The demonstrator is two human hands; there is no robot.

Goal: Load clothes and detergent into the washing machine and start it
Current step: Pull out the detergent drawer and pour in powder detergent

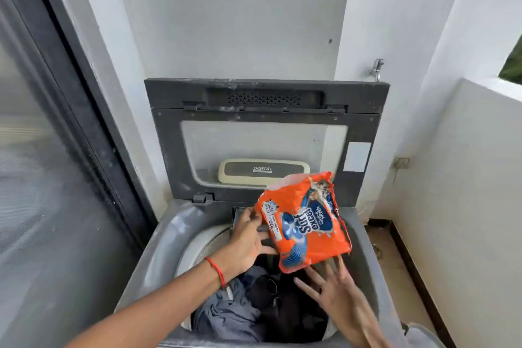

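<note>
Detergent step; clothes (226, 315) lie below both hands; left hand (245, 246) seemingly grips packet (306, 223) edge; right hand (336, 294) spread wide beneath it; next, tip powder out steadily.

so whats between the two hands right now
In the head view, the orange packet: the left hand holds its left edge, and straight fingers of the right hand touch its bottom.
</note>
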